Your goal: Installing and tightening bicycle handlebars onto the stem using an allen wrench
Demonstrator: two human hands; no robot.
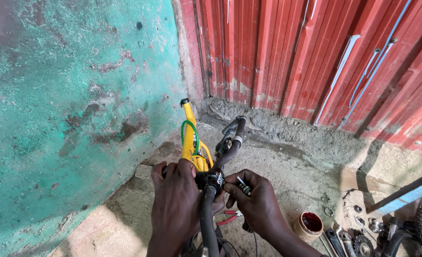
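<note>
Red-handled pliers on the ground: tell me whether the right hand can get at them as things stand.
Probably yes, once freed. The red-handled pliers lie on bare concrete just below the right hand, nothing between them, but its fingers now pinch a small metal tool at the handlebar stem.

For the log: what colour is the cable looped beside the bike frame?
Green cable, against the yellow frame; head view.

Black handlebar – upright, clamped on yellow frame
</note>
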